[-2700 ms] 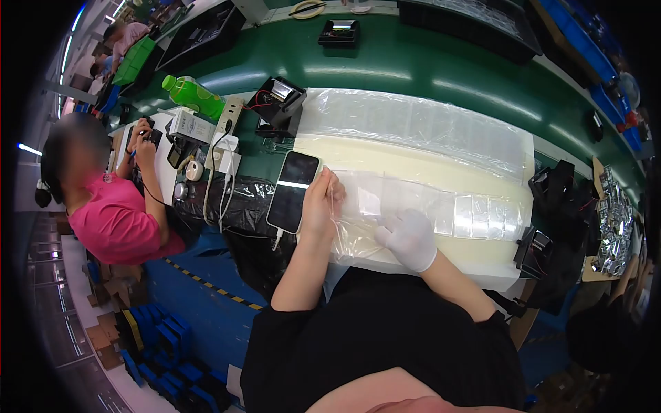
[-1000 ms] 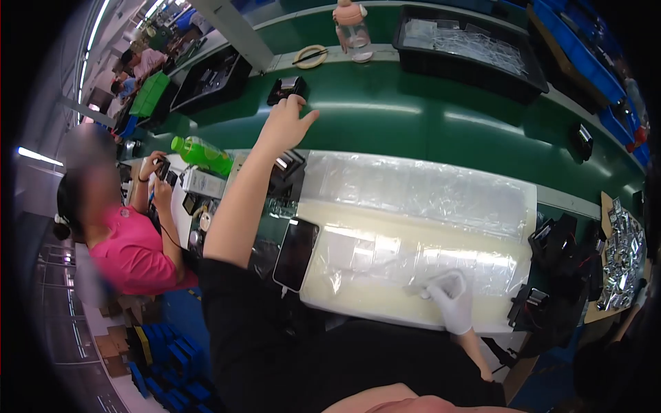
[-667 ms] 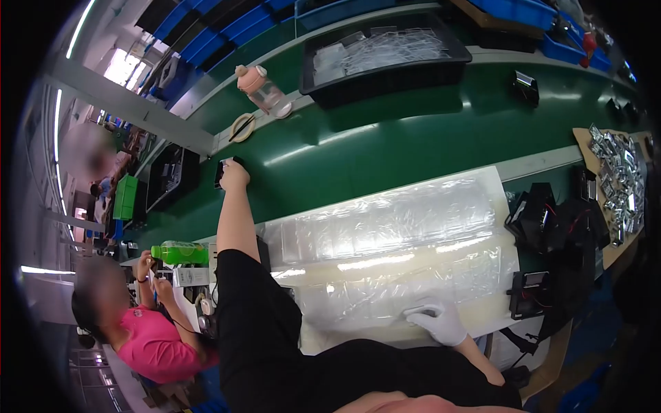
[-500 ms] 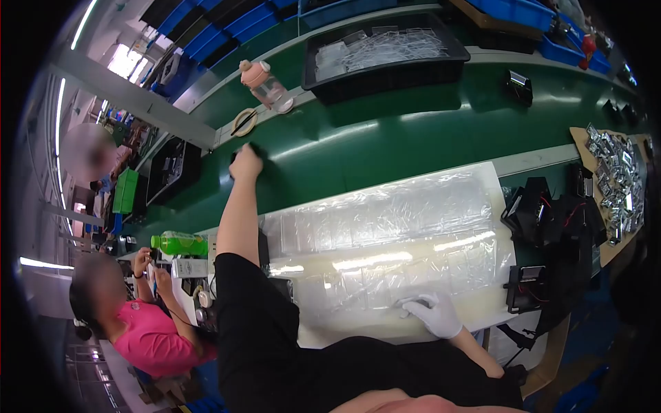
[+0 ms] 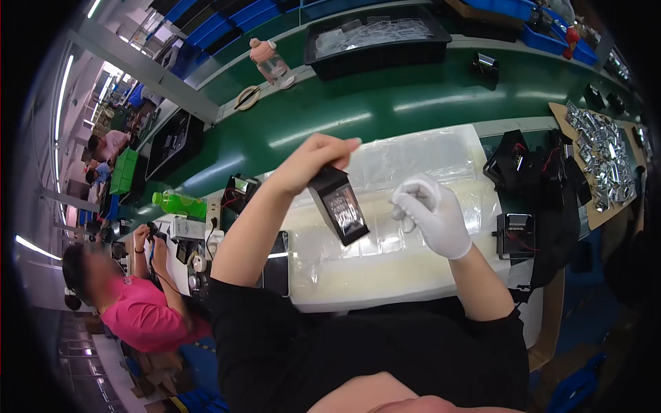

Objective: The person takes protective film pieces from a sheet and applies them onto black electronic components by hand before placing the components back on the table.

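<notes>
Seemingly positioning black boxy plastic housing (image 5: 341, 212), gripped in bare left hand (image 5: 314, 160); cannot tell contents of half-curled white-gloved right hand (image 5: 435, 215), three o'clock; needs steadying.

No legible text, brand or number anywhere. White rectangular box (image 5: 188, 229) carries faint grey print (too small to read); small pale emblem (image 5: 128, 280) on the bright pink short-sleeved fabric shirt (image 5: 146, 313) too blurred, unreadable.
</notes>
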### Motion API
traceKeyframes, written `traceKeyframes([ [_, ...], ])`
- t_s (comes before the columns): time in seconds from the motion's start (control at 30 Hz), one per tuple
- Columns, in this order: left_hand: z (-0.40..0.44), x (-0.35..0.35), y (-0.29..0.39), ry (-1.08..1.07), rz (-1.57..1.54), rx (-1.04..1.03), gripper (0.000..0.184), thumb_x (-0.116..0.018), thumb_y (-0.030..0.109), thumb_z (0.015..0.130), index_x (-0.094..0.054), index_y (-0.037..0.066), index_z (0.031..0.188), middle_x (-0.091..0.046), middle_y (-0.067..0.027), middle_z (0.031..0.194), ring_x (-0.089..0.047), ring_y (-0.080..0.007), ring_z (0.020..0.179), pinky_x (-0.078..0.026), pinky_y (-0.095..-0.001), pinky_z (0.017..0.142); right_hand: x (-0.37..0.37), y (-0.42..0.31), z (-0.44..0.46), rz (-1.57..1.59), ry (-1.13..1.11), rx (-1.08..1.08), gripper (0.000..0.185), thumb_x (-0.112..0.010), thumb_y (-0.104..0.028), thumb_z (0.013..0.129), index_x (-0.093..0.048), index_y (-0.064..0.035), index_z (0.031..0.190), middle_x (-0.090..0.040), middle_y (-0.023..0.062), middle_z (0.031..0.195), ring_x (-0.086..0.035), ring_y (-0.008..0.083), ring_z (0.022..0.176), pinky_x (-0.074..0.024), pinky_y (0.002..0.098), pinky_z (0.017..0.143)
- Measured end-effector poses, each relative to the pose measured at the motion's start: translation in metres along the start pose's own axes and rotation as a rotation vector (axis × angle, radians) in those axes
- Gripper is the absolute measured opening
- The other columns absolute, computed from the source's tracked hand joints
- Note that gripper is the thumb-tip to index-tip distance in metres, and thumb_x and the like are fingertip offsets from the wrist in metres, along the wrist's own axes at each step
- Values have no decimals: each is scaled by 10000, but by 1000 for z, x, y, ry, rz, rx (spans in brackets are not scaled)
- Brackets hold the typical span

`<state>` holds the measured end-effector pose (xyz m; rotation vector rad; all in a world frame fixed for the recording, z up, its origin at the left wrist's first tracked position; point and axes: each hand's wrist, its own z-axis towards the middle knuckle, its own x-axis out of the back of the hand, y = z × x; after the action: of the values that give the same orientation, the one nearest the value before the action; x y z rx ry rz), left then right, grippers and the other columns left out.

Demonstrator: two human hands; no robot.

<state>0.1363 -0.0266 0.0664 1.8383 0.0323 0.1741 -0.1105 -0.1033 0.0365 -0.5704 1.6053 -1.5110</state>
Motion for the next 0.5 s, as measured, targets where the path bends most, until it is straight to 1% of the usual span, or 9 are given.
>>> traceKeyframes([
  [0.03,-3,-8,-1,5,-5,1,450,-559,309,993,-504,89,604,-472,0,612,-466,-107,544,-449,-243,594,-1,-4,-3,-2,-6,-4,39,-592,-6,926,-620,-16,951,-650,82,776,-608,113,640,-464,181,516],
  [0.17,-8,-30,0,-105,-115,24,445,-563,288,991,-509,80,601,-475,-3,606,-446,-109,500,-440,-247,547,-1,-17,-8,34,-99,-87,26,-605,-11,913,-622,-11,933,-653,79,767,-599,113,607,-455,179,501],
  [0.37,-8,-39,3,-103,-112,38,441,-575,289,982,-514,78,600,-485,-7,604,-456,-108,502,-439,-244,544,10,-28,-10,13,-93,-87,63,-646,-62,908,-649,-5,882,-645,56,801,-582,100,632,-444,193,508],
  [0.5,-1,-44,1,-32,-127,33,438,-603,285,964,-517,85,584,-467,-1,570,-454,-96,497,-420,-222,531,11,-21,-6,-204,-128,-41,47,-610,7,889,-625,-16,851,-658,73,752,-589,103,593,-442,196,485],
])
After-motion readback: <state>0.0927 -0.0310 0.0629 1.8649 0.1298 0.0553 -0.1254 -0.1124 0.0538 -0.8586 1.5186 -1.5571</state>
